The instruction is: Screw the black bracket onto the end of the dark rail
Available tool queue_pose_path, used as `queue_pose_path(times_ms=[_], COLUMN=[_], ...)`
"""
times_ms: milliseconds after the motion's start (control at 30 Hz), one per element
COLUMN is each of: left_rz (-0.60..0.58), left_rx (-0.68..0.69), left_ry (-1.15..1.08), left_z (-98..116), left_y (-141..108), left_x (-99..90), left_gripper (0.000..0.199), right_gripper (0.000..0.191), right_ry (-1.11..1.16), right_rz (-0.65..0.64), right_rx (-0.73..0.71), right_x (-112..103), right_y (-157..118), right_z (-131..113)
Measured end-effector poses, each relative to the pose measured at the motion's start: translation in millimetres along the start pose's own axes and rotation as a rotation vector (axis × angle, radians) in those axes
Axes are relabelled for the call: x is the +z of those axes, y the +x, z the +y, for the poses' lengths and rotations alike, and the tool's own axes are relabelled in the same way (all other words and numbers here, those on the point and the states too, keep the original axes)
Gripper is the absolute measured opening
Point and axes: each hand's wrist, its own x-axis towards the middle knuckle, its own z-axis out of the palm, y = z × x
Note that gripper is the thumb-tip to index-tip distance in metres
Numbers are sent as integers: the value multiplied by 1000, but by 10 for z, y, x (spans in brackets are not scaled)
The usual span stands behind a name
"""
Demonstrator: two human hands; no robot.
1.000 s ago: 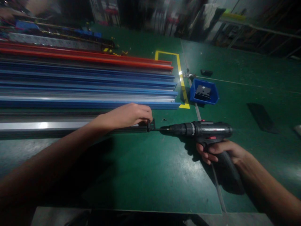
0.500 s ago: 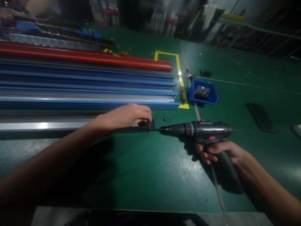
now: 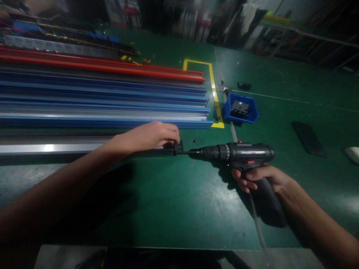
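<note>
My left hand is closed on a small black end piece at the right end of a dark and silver metal profile. A black cordless drill is gripped in my right hand, its fingers wrapped round the handle. The drill points left, and its long bit reaches the black end piece. A small dark screw-like part lies just above the bit. The fingertips of my left hand are partly hidden behind the piece.
Blue profiles and red profiles lie beyond my left hand. A blue bin holds dark plates. A black flat object lies at the right on the green table. A person's arm shows at top left.
The whole view has shifted slightly. The drill and both hands keep their places against the end piece. A small light now shows on the drill above the trigger.
</note>
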Motion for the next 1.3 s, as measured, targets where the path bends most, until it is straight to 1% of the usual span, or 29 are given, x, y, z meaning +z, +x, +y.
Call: queue_pose_path(times_ms=[133,300,433,633,800,900,1067,1167,1300], left_rz=[0,0,-7,2,-21,-23,-2,19,22], left_rx=[-6,5,-5,-3,3,25,88,116,125], left_ry=[3,6,14,27,24,12,35,44,37], left_z=[1,-16,-28,-6,18,-19,-162,-236,-258], left_y=[-3,-15,-13,-6,10,24,50,59,67], left_x=[-1,0,7,-2,-33,-29,12,26,12], left_gripper=[23,23,23,22,24,23,22,20,19], right_gripper=[23,29,30,29,28,29,29,30,29], right_ry=[4,19,30,9,12,17,8,-2,-12], right_rz=[2,-11,-17,-18,-30,-20,8,-21,-44], right_rx=[3,-24,-12,13,7,-7,-23,-33,-6], right_x=[-1,-4,-2,-4,-17,-15,-14,-28,-52], right_y=[11,18,10,0,2,5,11,19,44], right_z=[-1,13,6,-9,7,17,22,11,-75])
